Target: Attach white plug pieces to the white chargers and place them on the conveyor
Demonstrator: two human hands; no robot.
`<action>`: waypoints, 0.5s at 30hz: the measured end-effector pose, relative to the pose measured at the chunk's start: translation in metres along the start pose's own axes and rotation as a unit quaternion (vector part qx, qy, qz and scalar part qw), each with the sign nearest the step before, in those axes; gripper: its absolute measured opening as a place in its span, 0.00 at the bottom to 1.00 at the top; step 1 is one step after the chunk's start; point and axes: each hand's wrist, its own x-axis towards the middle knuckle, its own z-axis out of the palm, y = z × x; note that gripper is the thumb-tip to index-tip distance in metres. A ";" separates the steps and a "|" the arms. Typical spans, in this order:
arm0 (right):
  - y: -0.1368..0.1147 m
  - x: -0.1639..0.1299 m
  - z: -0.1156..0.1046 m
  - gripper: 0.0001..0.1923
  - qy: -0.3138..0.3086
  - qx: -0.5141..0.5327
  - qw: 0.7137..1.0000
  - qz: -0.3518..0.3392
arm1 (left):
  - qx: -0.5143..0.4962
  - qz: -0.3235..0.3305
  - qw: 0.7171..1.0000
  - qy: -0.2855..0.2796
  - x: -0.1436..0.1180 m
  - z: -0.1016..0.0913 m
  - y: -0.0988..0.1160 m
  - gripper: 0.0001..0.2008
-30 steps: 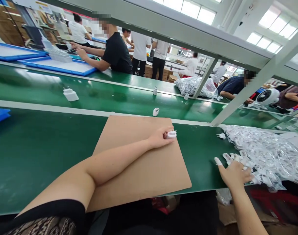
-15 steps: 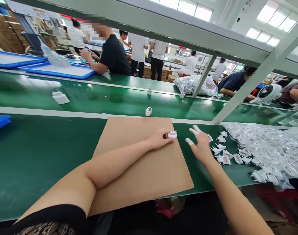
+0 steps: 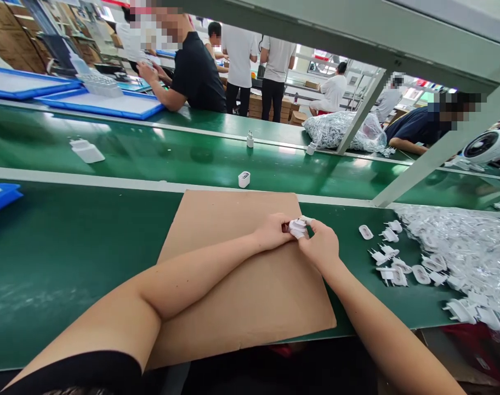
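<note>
Now right hand (image 3: 322, 247) joined left hand (image 3: 272, 230) on white plug (image 3: 297, 227).

- The cardboard sheet (image 3: 233, 285) lies on the near bench (image 3: 69, 247).
- Loose plug parts (image 3: 392, 263) lie right of it.
- A charger (image 3: 244, 179) sits behind it.

White plug part (image 3: 297, 227), brown cardboard sheet (image 3: 233, 274), green bench (image 3: 69, 247)
</note>
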 end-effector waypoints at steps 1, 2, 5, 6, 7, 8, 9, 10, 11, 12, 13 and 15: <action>-0.001 -0.001 0.002 0.17 -0.001 0.005 1.000 0.013 | 0.000 0.001 1.000 0.000 0.000 0.000 -0.001 0.06; -0.001 -0.003 0.004 0.17 -0.001 0.018 1.000 0.020 | 0.000 0.002 1.000 0.001 0.000 0.001 -0.002 0.06; 0.003 -0.004 0.012 0.22 0.001 0.098 0.995 0.016 | -0.012 0.011 1.000 0.002 -0.001 0.005 -0.004 0.10; 0.006 -0.003 0.012 0.23 0.000 0.124 0.992 0.004 | -0.020 0.017 1.000 0.001 -0.002 0.006 -0.005 0.13; 0.010 -0.002 0.011 0.25 -0.002 0.143 0.990 -0.013 | -0.025 0.022 0.999 0.000 -0.001 0.008 -0.005 0.16; 0.014 0.000 0.009 0.28 -0.001 0.151 0.988 -0.033 | -0.023 0.025 0.999 0.000 0.000 0.009 -0.005 0.19; 0.020 0.003 0.003 0.32 0.005 0.143 0.989 -0.047 | -0.010 0.023 1.000 0.001 0.003 0.008 -0.005 0.21; 0.026 0.006 -0.004 0.36 0.019 0.118 0.992 -0.050 | 0.018 0.013 1.000 0.006 0.007 0.007 -0.004 0.21; 0.035 0.010 -0.012 0.41 0.045 0.079 0.995 -0.030 | 0.057 -0.004 0.998 0.015 0.014 0.003 -0.004 0.21; 0.045 0.015 -0.021 0.43 0.074 0.021 0.997 0.014 | 0.099 -0.026 0.994 0.027 0.024 -0.002 -0.004 0.20; 0.057 0.020 -0.029 0.44 0.098 -0.044 0.991 0.079 | 0.138 -0.050 0.988 0.042 0.035 -0.010 -0.005 0.19; 0.081 0.030 -0.042 0.45 0.094 -0.138 0.957 0.238 | 0.198 -0.095 0.973 0.077 0.061 -0.030 -0.008 0.16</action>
